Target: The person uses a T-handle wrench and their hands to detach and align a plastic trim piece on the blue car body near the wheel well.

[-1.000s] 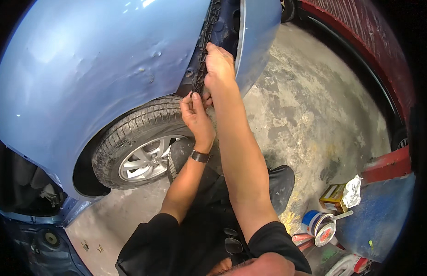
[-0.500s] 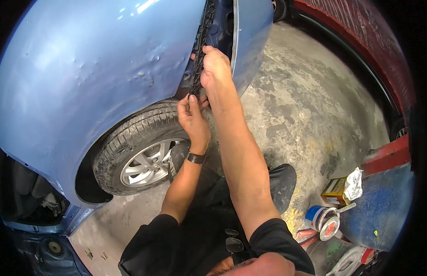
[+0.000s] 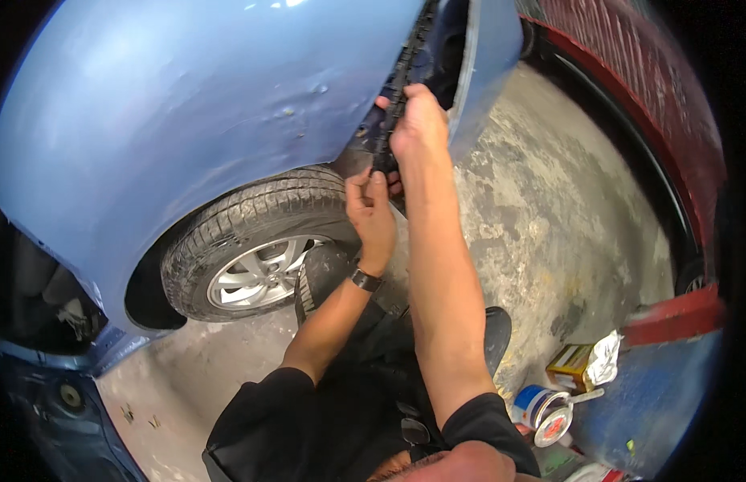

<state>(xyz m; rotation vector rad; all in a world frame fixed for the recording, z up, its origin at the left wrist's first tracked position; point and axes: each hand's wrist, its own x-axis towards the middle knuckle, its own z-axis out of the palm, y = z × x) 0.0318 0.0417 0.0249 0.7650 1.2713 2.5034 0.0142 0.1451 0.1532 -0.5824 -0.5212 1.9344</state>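
A long black ribbed plastic strip (image 3: 406, 63) stands upright in the gap between the blue car's fender (image 3: 228, 96) and its open blue door (image 3: 489, 72). My right hand (image 3: 422, 122) is closed around the strip partway up, with fingertips showing on its far side. Lower down, my left hand (image 3: 374, 213) pinches the strip's bottom end between thumb and fingers. Just left of that hand sits the front tyre (image 3: 244, 213) with its silver wheel rim (image 3: 264, 277). Fingers partly hide the strip's lower stretch.
Dents and chips mark the fender. At the lower right are a blue and white can (image 3: 540, 406), a yellow tin (image 3: 570, 365) with crumpled foil and a blue drum-like surface (image 3: 638, 394). A dark red car (image 3: 630, 88) stands across the stained concrete floor (image 3: 549, 201).
The whole view has shifted, so the hands and strip appear further right and the cans lower and further left. Both hands keep their hold on the strip.
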